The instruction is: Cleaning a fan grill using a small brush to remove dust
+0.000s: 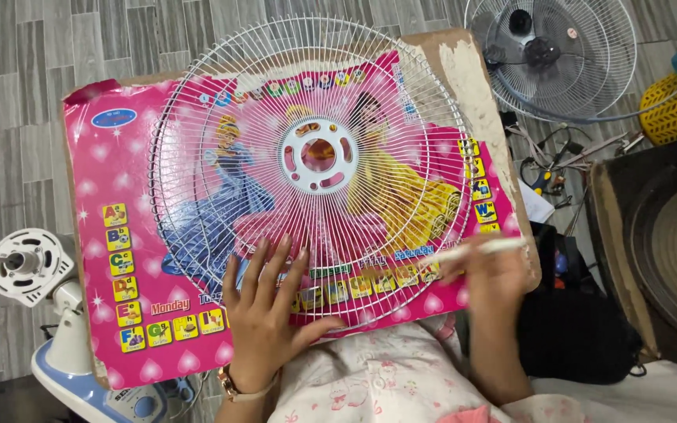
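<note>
Fingers of the left hand (pixel 264 309) lie spread and released on the white fan grille (pixel 313 168), pinning it to the pink board (pixel 111 172); right hand (pixel 489 270), lower right, grips a thin white stick (pixel 472 249).

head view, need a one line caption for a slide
Left hand pressed flat on a white wire fan guard lying on a pink picture board; right hand holds a thin white stick.

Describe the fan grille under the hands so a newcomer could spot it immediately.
Start at the big pink board printed with cartoon figures. The white wire grille lies flat on it, its white hub plate at the centre, with the left hand pressing its near edge and the right hand holding a thin white stick. The other grille, top right, is darker and off the board.
</note>
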